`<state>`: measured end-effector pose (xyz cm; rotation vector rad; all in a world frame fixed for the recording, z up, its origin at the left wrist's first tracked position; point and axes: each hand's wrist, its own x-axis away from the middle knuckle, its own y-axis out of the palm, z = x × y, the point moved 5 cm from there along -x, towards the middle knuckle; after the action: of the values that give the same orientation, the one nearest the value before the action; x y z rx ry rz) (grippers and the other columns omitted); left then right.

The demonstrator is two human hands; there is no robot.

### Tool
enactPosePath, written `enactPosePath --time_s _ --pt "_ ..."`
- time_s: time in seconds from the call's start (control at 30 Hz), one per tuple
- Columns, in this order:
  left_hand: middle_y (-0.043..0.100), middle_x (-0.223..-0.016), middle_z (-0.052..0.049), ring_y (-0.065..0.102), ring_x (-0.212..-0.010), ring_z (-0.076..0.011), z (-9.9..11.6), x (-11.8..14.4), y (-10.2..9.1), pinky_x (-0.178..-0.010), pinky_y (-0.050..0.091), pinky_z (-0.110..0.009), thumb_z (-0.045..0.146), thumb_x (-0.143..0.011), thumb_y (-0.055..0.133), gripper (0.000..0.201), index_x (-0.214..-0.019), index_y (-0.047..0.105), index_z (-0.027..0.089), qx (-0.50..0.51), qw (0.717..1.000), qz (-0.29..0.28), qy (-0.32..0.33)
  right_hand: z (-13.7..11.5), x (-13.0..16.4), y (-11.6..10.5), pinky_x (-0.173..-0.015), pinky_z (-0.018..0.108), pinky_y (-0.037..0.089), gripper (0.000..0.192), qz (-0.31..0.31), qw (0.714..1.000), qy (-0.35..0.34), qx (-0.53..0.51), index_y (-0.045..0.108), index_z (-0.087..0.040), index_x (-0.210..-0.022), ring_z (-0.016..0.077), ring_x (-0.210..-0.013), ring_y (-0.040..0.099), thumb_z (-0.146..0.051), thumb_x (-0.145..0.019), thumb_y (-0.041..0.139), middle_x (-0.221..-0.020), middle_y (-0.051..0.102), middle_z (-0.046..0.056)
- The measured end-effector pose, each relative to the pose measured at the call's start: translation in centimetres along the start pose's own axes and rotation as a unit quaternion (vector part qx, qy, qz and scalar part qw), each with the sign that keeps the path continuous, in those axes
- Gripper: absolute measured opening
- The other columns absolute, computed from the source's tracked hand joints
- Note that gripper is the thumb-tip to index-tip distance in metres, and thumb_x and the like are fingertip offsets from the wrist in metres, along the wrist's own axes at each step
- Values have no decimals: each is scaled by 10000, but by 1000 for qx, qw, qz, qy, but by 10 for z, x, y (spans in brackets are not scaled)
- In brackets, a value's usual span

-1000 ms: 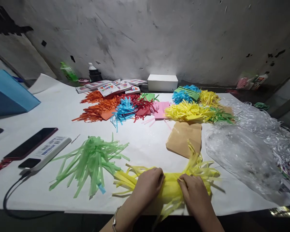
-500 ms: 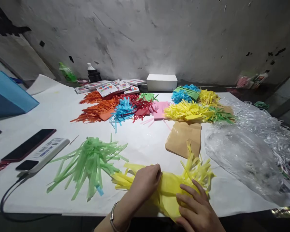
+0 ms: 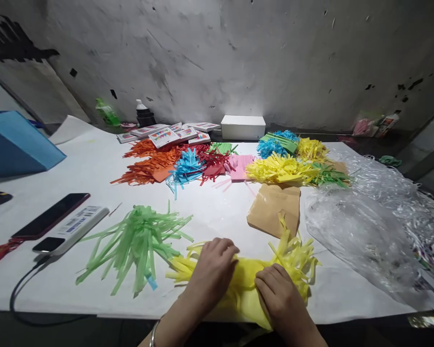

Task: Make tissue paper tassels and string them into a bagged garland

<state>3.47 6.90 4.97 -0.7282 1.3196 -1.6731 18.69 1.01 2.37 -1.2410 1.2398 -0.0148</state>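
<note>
Yellow fringed tissue paper (image 3: 249,274) lies at the table's front edge, its cut strips spreading out left and right. My left hand (image 3: 217,270) rests over its left part, fingers curled together at the paper's upper edge. On the right part, my right hand (image 3: 284,299) has its fingers closed on the sheet, with the thumb mostly hidden. The smooth middle of the paper shows between both hands, and its lower end hangs over the table edge. Left of it lies a green tissue tassel (image 3: 139,246), its strips touching the yellow ones.
A brown paper packet (image 3: 275,209) lies just beyond the yellow paper. Clear plastic wrap (image 3: 358,236) and white cords (image 3: 412,193) cover the right side. Colourful paper fringes (image 3: 282,167), flat boxes (image 3: 164,137) and a white box (image 3: 243,127) stand behind. A phone (image 3: 52,215) and power bank (image 3: 72,229) lie left.
My right hand's spread fingers have closed on the yellow paper, slightly higher. My left hand has turned a little, its fingers now over the paper's top edge. The view shifted slightly.
</note>
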Motion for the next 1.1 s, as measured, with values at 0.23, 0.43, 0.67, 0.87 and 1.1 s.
enactPosePath --time_s 0.23,0.43,0.67,0.87,1.1 --pt "664 -860 -19 544 -820 -214 28 10 36 -791 377 -367 186 -878 698 110 -805 615 196 -23 983 77 165 0 3 -6 -959 396 381 191 -6 999 22 -26 628 -171 -1003 188 -821 617 -106 -967 453 -880 682 47" --pt "686 -868 9 562 -848 -192 10 24 39 -850 340 -360 128 -911 660 98 -909 658 226 9 979 109 169 3 9 1 -982 419 345 243 -24 999 39 -1 632 -202 -943 189 -811 598 -113 -976 408 -834 668 29" --pt "721 -1023 -4 596 -942 -207 2 38 38 -856 328 -366 86 -908 644 159 -971 664 230 56 988 74 122 10 20 -7 -1093 452 258 269 -32 996 87 19 619 -225 -919 215 -1071 595 -140 -1021 384 -936 704 16" --pt "704 -919 -49 632 -871 -213 3 21 27 -776 341 -366 129 -980 471 241 -833 653 187 -5 1000 25 7 19 3 3 -873 410 327 258 -58 982 153 90 572 -218 -753 224 -801 542 -176 -985 468 -764 618 25" --pt "714 -798 -62 650 -797 -244 -2 5 28 -814 333 -431 188 -954 493 243 -763 643 177 -43 997 24 -54 31 -6 10 -787 405 326 310 -31 979 163 122 566 -219 -779 230 -722 526 -220 -1030 383 -699 595 33"
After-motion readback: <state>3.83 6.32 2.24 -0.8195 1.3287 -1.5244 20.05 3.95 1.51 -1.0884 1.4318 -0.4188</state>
